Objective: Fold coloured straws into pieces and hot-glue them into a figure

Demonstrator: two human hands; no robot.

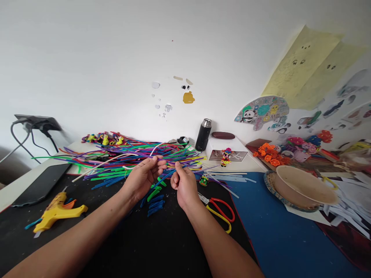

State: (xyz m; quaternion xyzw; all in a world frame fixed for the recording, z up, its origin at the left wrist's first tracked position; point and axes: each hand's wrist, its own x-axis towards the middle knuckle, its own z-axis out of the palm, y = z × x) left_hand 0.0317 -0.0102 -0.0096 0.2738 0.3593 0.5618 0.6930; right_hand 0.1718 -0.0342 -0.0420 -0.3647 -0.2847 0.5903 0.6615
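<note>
l hand (pixel 145 174) & r hand (pixel 184 184) pinched, can't tell on what; thin fuzzy stems (pixel 130 151) bhnd.

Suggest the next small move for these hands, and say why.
I'd probably draw the left hand and right hand slightly back over the black mat. Both are curled, but colourful pipe cleaners crowd the view behind them, so anything pinched is hard to make out; the plainer mat should show it better.
</note>
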